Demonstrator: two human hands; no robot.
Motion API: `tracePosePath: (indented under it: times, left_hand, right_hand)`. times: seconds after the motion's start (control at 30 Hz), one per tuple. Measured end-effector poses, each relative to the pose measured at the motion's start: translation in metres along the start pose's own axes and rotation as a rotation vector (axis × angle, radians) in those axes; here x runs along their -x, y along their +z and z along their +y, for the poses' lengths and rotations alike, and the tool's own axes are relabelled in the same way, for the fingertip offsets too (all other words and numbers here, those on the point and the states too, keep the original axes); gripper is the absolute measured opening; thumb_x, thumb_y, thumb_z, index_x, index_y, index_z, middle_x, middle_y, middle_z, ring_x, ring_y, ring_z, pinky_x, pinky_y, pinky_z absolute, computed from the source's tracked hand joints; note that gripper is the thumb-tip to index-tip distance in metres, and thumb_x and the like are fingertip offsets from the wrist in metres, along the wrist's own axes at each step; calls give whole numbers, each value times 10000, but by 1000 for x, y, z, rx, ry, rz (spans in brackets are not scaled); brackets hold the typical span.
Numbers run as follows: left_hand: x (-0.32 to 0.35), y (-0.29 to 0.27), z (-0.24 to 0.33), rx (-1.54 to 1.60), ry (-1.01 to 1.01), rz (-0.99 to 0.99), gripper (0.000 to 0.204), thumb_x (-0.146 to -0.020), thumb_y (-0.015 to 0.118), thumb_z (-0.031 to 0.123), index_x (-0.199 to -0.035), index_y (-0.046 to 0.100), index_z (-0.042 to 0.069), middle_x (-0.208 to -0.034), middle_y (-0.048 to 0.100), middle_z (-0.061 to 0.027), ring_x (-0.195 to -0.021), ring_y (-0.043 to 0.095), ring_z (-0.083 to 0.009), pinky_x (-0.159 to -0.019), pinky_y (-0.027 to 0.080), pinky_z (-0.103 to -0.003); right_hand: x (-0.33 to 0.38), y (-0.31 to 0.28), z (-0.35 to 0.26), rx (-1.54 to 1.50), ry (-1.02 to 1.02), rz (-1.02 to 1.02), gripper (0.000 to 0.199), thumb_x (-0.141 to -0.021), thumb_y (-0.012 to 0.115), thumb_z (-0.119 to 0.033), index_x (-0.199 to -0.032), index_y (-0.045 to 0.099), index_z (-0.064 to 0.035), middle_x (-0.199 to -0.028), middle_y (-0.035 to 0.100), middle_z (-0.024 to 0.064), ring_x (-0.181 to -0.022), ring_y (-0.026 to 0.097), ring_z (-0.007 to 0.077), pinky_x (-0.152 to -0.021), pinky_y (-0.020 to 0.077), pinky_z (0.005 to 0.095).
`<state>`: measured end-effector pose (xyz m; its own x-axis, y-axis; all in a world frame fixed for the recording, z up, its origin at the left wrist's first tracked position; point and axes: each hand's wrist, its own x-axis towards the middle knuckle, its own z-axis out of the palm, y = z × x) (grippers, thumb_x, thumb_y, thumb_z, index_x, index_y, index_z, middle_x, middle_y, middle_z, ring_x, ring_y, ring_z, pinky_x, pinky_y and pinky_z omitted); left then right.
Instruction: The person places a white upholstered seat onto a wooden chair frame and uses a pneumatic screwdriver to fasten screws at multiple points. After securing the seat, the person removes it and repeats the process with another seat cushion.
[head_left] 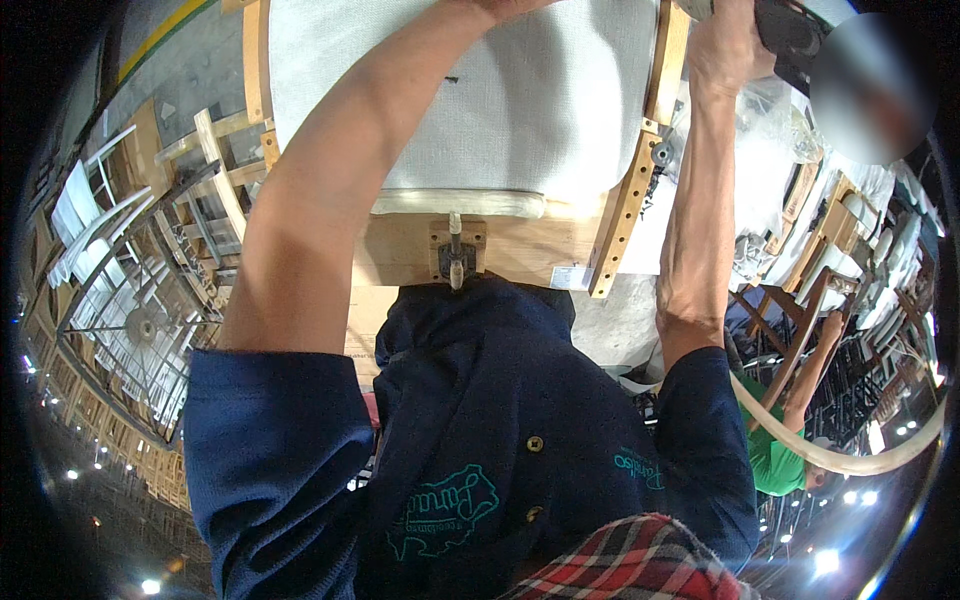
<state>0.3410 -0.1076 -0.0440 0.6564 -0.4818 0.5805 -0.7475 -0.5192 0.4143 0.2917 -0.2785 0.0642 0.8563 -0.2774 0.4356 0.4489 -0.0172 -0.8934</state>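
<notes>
A pale grey fabric-covered panel (pixel 560 110) lies in front of me between wooden side rails. My left hand (pixel 510 4) reaches across it to the far edge, where the picture cuts it off; its fingers are hidden. Raised at the far right, my right hand (pixel 722 48) is wrapped round a dark hand tool (pixel 788 42), partly out of view, so its exact kind is unclear. A rolled fabric edge (pixel 460 204) runs along the panel's near side. Below it, a small clamp (pixel 457 255) is mounted on the wooden board (pixel 540 240), close to my body.
A drilled wooden rail (pixel 625 215) borders the panel on the right. A pale hose (pixel 850 462) curves at the lower right. Nearby stands a person in green (pixel 775 455) among chair frames. A large wire-caged fan (pixel 145 325) and wooden frames (pixel 215 165) stand at left.
</notes>
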Motion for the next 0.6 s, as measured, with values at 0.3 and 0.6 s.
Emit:
tracePosePath:
  times: [0.3,0.6]
  left_hand:
    - [-1,-5,2,14,21,5,424,-781,769,243,-1165,678,88,-1097,651,-110,-1070,588,-321,-931,496,-456]
    - [-3,0,-9,-1,35,-78,445,-840,737,311,-1221,665,93,-1133,648,-123,-1097,573,-342,-1015,458,-447]
  right_hand:
    - [-7,11,-4,136,38,-31,163,-940,628,-20,-1085,557,7,-784,633,78,-669,605,131,-597,495,268]
    - [-11,4,3,-50,-60,-32,174,-946,656,-25,-1106,599,12,-806,647,85,-701,629,154,-647,518,286]
